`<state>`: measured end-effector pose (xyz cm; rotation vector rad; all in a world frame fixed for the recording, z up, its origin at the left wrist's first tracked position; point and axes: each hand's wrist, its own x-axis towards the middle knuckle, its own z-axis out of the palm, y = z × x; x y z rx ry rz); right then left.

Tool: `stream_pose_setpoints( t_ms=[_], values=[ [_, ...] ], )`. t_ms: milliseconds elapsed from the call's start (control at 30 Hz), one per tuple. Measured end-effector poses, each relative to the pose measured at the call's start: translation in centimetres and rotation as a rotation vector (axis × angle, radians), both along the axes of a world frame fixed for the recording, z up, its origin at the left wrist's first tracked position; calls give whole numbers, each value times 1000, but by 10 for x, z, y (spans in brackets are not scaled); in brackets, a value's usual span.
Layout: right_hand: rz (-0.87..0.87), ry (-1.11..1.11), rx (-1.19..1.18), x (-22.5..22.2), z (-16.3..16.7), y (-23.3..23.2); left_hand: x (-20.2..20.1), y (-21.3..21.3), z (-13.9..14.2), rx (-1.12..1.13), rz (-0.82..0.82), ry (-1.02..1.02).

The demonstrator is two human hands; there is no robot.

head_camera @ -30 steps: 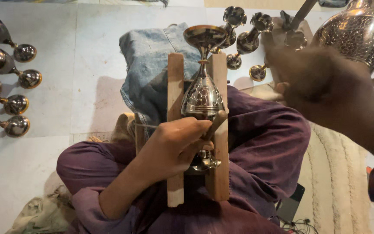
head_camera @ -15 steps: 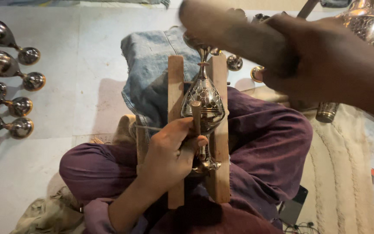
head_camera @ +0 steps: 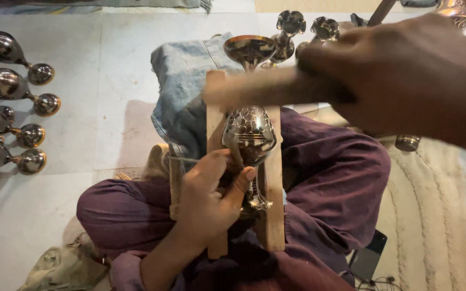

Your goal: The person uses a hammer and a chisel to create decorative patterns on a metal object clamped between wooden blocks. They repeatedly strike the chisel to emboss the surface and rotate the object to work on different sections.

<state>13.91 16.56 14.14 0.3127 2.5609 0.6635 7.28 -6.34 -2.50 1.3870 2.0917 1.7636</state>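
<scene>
An engraved metal goblet-shaped vessel [head_camera: 249, 129] lies lengthwise between two wooden slats [head_camera: 273, 215] resting on my crossed legs in purple trousers. My left hand [head_camera: 208, 196] grips a thin metal punch [head_camera: 237, 156] with its tip against the vessel's patterned bulb. My right hand [head_camera: 405, 75], large and close to the camera, is shut on a wooden stick [head_camera: 265, 89]. The stick is blurred and crosses just above the vessel's bulb. The vessel's round cup end [head_camera: 249, 48] points away from me.
A folded denim cloth [head_camera: 184, 81] lies under the far end of the slats. Several shiny metal pieces [head_camera: 6, 86] lie in a row on the floor at left. More metal vessels [head_camera: 289, 24] stand at the top, and a cream rug [head_camera: 432, 215] lies at right.
My right hand has swung the wooden stick from the upper right down and left across the vessel. My left hand stays on the punch, shifted slightly.
</scene>
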Motion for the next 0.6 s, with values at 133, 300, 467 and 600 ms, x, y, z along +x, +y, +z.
stream_pose_setpoints(
  t_ms=[133,300,467,600],
  values=[
    [63,206,-115,15,-6,14,2,-1,4,-79,-79,-17],
    [-196,144,-240,40,-23,28,3,3,14,-52,-92,45],
    [-83,603,-473,88,-63,43,0,13,21,-204,-171,199],
    [-158,531,-288,133,-110,44,-2,20,26,-253,-271,360]
  ],
)
